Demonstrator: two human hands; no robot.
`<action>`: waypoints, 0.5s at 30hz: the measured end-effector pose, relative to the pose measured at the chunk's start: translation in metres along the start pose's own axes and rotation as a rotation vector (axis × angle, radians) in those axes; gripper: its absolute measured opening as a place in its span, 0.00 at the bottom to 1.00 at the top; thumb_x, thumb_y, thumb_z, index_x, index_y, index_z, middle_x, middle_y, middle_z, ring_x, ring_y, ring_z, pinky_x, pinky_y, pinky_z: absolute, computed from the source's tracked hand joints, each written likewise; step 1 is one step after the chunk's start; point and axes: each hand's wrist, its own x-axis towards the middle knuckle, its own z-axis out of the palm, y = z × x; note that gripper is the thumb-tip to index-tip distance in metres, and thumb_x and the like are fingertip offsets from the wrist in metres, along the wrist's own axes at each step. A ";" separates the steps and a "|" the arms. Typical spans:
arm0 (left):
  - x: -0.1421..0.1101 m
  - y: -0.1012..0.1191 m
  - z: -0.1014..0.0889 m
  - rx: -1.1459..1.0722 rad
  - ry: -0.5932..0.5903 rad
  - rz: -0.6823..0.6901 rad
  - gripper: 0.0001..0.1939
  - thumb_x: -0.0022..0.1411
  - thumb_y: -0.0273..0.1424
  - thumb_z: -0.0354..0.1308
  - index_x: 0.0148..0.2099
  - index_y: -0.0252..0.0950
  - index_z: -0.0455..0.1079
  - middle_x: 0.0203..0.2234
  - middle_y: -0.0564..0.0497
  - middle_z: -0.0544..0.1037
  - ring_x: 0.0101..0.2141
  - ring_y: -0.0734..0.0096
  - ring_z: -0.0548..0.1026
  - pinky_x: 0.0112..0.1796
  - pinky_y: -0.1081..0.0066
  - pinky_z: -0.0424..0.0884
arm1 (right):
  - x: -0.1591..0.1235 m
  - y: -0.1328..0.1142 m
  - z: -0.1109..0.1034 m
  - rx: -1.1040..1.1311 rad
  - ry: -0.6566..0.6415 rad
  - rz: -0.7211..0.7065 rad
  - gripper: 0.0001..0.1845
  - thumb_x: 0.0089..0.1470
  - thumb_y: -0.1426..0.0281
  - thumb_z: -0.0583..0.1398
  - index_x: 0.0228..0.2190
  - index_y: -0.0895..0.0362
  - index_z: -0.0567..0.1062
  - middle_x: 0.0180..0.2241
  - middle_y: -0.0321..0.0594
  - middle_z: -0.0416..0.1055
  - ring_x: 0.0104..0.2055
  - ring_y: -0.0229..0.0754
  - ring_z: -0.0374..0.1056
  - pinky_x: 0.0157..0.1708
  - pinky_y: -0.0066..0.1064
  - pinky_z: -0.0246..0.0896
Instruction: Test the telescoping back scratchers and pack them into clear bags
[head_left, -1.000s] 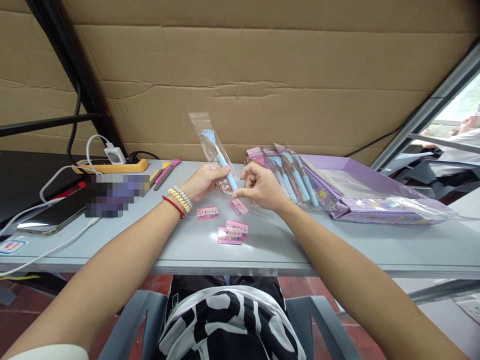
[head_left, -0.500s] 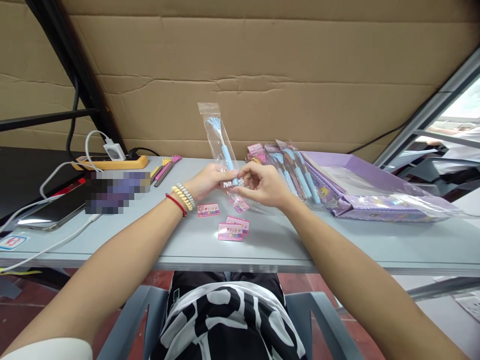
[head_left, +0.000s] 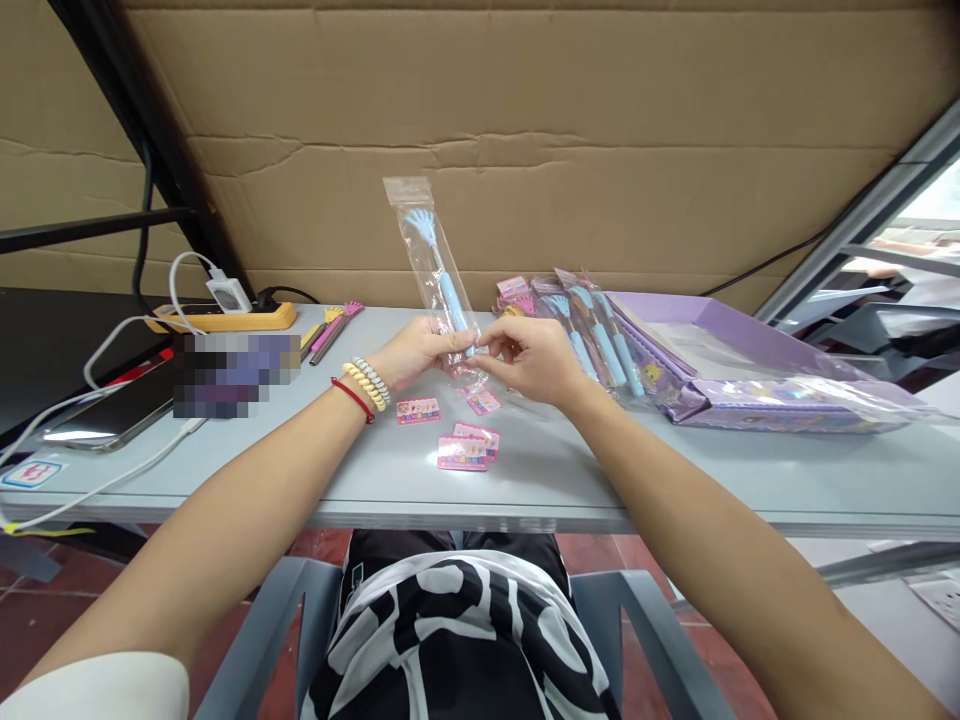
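1. Head view: the left hand [head_left: 418, 352] has its grip closed, thumb over fingers, on a clear bag [head_left: 409, 192] with a blue stick [head_left: 451, 298] inside, hand-shaped end up, tilted above the surface [head_left: 555, 485].
2. The right hand [head_left: 536, 358] has thumb and forefinger close together at the bag's lower end — whether that grip has hold of the film or only touches it, I cannot tell.
3. Done, as far as shows: this stick lies in its bag, and a few bagged blue sticks [head_left: 622, 360] rest together beside the purple tray [head_left: 787, 407].
4. Left, as I judge it: the lower end, where both hands meet, seems to be getting attention. Pink shows there, but whether a card is inside or behind the film is unclear.
5. Several loose pink cards [head_left: 418, 411] lie on the surface below the hands, two overlapping. A few yellow and pink sticks [head_left: 341, 330] lie well apart to the left — seemingly unbagged.
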 end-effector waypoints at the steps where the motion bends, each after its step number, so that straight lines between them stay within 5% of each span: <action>1: 0.000 0.000 0.001 0.000 0.003 0.006 0.19 0.48 0.43 0.68 0.31 0.30 0.73 0.23 0.49 0.74 0.26 0.73 0.71 0.28 0.71 0.67 | 0.000 0.000 0.000 -0.010 0.006 -0.015 0.08 0.48 0.67 0.65 0.27 0.57 0.72 0.21 0.33 0.67 0.22 0.31 0.57 0.24 0.25 0.54; 15: 0.000 0.004 0.005 -0.034 0.053 0.006 0.10 0.48 0.32 0.66 0.32 0.31 0.73 0.25 0.50 0.74 0.27 0.73 0.71 0.28 0.71 0.66 | 0.001 0.005 0.000 -0.056 -0.036 -0.111 0.03 0.51 0.70 0.61 0.29 0.58 0.73 0.23 0.35 0.69 0.23 0.32 0.58 0.25 0.25 0.53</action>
